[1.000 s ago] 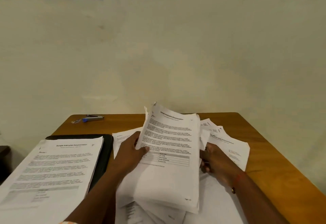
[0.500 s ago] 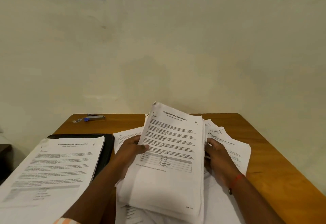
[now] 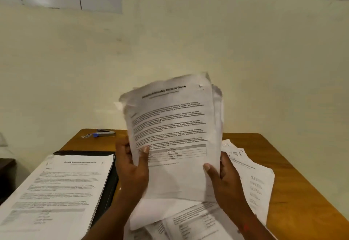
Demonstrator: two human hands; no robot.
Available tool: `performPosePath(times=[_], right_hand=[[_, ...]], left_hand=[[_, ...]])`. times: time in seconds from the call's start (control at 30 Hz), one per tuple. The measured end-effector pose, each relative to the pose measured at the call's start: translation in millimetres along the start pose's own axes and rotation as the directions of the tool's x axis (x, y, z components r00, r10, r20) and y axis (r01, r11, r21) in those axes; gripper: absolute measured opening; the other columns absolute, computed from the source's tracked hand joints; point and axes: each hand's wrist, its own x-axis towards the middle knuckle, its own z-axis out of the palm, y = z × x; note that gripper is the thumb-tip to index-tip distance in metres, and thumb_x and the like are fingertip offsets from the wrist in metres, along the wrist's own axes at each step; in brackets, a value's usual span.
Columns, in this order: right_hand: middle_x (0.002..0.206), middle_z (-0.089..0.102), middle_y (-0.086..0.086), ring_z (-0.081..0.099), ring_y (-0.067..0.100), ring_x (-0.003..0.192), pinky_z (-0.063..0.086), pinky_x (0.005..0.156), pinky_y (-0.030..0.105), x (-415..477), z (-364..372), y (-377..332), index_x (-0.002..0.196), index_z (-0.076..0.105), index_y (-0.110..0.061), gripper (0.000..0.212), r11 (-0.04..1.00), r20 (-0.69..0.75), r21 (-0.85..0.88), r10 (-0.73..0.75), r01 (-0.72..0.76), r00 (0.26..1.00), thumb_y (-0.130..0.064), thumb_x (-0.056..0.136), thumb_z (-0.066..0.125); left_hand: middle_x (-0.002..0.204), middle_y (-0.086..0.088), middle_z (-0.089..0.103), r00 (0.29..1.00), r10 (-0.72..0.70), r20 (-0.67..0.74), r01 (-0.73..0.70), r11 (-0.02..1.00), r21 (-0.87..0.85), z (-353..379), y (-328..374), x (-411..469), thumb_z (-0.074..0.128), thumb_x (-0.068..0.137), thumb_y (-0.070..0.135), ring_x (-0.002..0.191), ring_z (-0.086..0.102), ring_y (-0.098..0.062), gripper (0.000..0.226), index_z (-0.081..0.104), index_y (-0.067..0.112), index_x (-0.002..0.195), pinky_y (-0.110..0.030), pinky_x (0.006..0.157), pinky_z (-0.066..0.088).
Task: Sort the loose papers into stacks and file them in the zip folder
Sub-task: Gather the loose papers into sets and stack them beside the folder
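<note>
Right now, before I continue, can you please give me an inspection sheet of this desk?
Surface: wooden table, partly covered by paper.
Job's things: paper bundle held upright above the table; stack lying on the black zip folder, left; loose papers spread right.
Clutter: stapler near the far left corner.
Grippers: left hand and right hand grip the bundle's side edges.
Cables: nothing seen.
Surroundings: pale wall behind; dark furniture at left.

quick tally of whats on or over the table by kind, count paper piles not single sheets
paper piles: 3 (held bundle, stack on the folder, loose spread)
zip folder: 1
stapler: 1
total: 5
</note>
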Motion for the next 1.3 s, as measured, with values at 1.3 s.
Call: performPosePath(times=[1.3], right_hand=[[0.104, 0.072, -0.012, 0.071, 0.012, 0.093, 0.059, 0.063, 0.019, -5.6, -12.0, -13.6, 0.116, 0.053, -0.040, 0.037, 0.981, -0.170, 0.184, -0.022, 0.054, 0.985, -0.035, 0.084, 0.070]], left_hand=[[0.110, 0.011, 0.069, 0.913, -0.048, 0.406, 0.116, 0.983, -0.145, 10.3, 79.1, 51.4, 0.058, 0.098, 0.041, 0.093, 0.073, -0.012, 0.030, 0.050, 0.040, 0.126, -0.028, 0.067, 0.061]])
